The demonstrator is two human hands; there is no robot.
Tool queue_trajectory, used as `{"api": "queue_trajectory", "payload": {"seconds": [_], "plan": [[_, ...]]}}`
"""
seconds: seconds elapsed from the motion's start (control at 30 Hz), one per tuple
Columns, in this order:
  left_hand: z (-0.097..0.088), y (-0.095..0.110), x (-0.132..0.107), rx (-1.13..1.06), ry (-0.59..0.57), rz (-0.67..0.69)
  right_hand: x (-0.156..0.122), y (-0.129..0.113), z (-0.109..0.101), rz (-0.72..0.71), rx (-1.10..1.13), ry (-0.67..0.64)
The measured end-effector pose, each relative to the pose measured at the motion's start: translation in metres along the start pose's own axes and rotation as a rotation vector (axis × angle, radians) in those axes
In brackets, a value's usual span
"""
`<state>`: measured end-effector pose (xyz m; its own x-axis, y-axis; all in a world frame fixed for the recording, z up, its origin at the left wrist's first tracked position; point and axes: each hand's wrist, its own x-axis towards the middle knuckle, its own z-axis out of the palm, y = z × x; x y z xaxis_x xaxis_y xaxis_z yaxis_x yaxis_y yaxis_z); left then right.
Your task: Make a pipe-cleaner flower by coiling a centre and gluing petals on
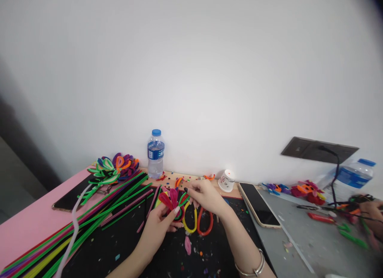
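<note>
- Silver bracelet (254, 266) sits on the right wrist, nearest of all, over the black mat (119, 246).
- Left hand (158, 226) pinches the pipe-cleaner flower (170, 198) at its base, petals up, apparently to steady it just above the mat.
- Right hand (206, 196) pinches a green strand at the flower's right side, fingers curled.
- Yellow loop (190, 231) and red loop (206, 233) lie beneath the hands, within easy reach.
- Straight pipe cleaners (104, 214) fan out to the left, and a phone (259, 204) lies to the right.
- Water bottle (155, 153) stands against the wall, out of the way.
</note>
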<state>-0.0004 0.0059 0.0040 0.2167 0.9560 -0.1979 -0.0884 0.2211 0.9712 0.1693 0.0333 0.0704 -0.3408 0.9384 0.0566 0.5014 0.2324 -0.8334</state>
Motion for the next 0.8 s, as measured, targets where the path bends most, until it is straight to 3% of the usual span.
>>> {"api": "queue_trajectory", "payload": {"seconds": [0.8], "plan": [[0.001, -0.002, 0.000, 0.004, -0.065, 0.011, 0.006, 0.012, 0.002, 0.103, 0.354, -0.068]]}}
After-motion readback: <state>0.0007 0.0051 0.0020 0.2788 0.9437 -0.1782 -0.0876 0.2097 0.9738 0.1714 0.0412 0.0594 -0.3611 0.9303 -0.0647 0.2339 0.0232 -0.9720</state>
